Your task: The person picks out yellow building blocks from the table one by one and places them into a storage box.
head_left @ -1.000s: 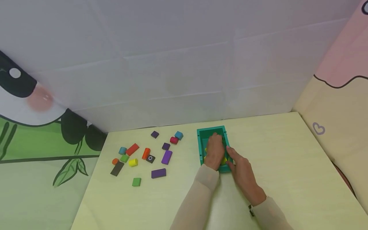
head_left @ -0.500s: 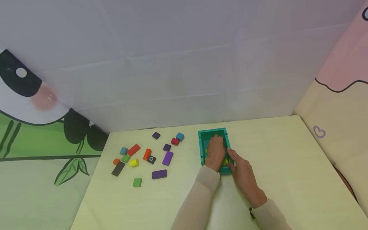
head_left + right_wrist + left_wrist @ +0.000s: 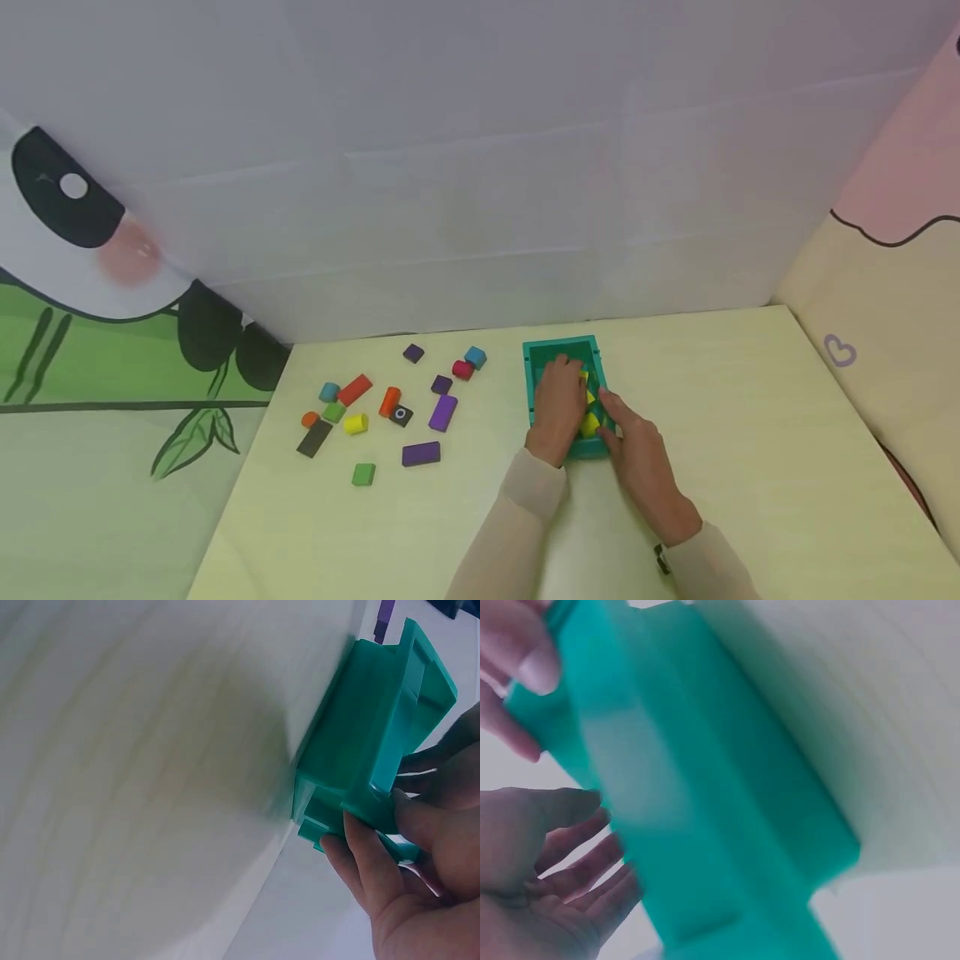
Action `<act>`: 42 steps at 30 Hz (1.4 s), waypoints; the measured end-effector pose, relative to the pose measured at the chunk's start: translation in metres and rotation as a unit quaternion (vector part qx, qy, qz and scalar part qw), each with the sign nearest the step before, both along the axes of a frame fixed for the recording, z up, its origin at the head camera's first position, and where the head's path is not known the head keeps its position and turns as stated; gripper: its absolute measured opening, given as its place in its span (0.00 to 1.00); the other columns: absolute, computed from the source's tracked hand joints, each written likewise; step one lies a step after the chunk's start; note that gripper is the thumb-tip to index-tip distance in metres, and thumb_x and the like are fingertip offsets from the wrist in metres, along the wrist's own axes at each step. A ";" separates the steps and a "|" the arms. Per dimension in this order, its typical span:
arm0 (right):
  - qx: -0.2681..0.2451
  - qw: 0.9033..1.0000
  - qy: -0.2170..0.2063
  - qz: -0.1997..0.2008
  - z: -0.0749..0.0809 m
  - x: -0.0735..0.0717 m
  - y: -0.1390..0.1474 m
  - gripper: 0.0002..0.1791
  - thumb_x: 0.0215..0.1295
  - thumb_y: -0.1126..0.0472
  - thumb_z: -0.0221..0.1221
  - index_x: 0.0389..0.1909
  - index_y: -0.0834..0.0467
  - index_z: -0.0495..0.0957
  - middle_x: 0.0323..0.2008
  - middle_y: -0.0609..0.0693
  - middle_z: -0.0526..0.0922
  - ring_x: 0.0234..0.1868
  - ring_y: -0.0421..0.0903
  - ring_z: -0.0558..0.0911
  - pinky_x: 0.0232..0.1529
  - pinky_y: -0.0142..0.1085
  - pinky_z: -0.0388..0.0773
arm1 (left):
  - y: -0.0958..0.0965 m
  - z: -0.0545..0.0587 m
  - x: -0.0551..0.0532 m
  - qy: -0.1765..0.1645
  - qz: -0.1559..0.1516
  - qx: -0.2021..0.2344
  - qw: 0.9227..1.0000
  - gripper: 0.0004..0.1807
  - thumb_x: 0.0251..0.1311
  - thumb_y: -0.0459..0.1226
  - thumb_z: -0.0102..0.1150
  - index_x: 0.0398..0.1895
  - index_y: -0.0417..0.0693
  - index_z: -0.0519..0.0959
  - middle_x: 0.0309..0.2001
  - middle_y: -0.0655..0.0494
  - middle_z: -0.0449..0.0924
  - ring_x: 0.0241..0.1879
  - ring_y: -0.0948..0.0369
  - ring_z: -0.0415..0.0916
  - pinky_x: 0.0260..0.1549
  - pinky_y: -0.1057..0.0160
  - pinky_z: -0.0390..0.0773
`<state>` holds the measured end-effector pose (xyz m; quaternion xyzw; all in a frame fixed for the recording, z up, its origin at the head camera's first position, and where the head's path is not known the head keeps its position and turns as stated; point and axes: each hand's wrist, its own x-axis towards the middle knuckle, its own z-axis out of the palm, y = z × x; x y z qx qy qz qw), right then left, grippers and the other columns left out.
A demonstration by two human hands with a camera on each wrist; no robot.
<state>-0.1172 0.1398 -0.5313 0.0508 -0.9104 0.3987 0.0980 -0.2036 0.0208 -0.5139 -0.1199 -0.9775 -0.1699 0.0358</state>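
A teal-green plastic box [image 3: 588, 450] stands on the table, with several yellow blocks [image 3: 589, 426] inside. My left hand [image 3: 558, 408] reaches down into it, and the fingertips are partly hidden in the head view. Seen from the left wrist, the left hand's [image 3: 562, 877] fingers are loosely bent at the rim with nothing visible between them. My right hand [image 3: 647, 458] grips the box's right side near the front corner. In the right wrist view, the right hand's [image 3: 412, 877] thumb lies on the rim and its fingers press the outer wall.
Loose coloured blocks lie left of the box, among them a purple block [image 3: 422, 453], a green block [image 3: 363, 474], a yellow cylinder [image 3: 356, 424] and a red block [image 3: 355, 389]. A pale wall sheet [image 3: 450, 208] rises behind the table [image 3: 750, 467].
My left hand has shifted slightly left within the box, uncovering more of the yellow blocks. The right hand keeps its grip on the box's side. The head view has turned a little.
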 end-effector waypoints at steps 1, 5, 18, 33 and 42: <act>0.000 1.000 -0.003 -0.001 0.000 0.000 0.000 0.36 0.63 0.75 0.69 0.73 0.67 0.71 0.69 0.64 0.76 0.67 0.64 0.78 0.61 0.58 0.80 | -0.002 0.003 0.003 0.005 -0.002 0.003 1.000 0.13 0.76 0.37 0.61 0.57 0.44 0.86 0.53 0.51 0.84 0.50 0.56 0.82 0.53 0.63 0.85; -0.002 1.000 -0.008 -0.004 0.001 -0.001 0.001 0.37 0.64 0.75 0.69 0.74 0.66 0.70 0.69 0.64 0.76 0.68 0.63 0.77 0.63 0.58 0.78 | -0.008 0.014 0.012 0.022 -0.012 0.011 1.000 0.14 0.76 0.37 0.62 0.58 0.44 0.85 0.56 0.51 0.83 0.53 0.56 0.81 0.54 0.63 0.85; -0.008 1.000 -0.020 -0.004 0.003 -0.002 0.003 0.37 0.65 0.74 0.68 0.75 0.66 0.69 0.69 0.65 0.75 0.69 0.64 0.76 0.64 0.59 0.78 | -0.040 0.042 0.021 0.099 -0.004 0.056 0.994 0.11 0.73 0.36 0.66 0.54 0.44 0.87 0.53 0.51 0.85 0.53 0.55 0.83 0.52 0.60 0.87; -0.003 0.999 -0.038 -0.006 0.004 -0.002 0.002 0.37 0.66 0.74 0.67 0.76 0.65 0.68 0.69 0.65 0.74 0.69 0.65 0.76 0.64 0.59 0.77 | -0.144 0.026 0.016 0.102 0.122 0.120 0.980 0.10 0.67 0.29 0.69 0.50 0.37 0.87 0.52 0.44 0.85 0.49 0.45 0.83 0.46 0.47 0.87; -0.001 0.999 -0.032 -0.003 0.003 0.000 0.000 0.37 0.66 0.74 0.67 0.76 0.66 0.68 0.69 0.66 0.74 0.69 0.65 0.76 0.64 0.59 0.77 | -0.190 0.014 0.020 0.075 0.171 0.115 0.976 0.11 0.69 0.30 0.66 0.52 0.35 0.86 0.53 0.40 0.85 0.52 0.42 0.83 0.50 0.44 0.86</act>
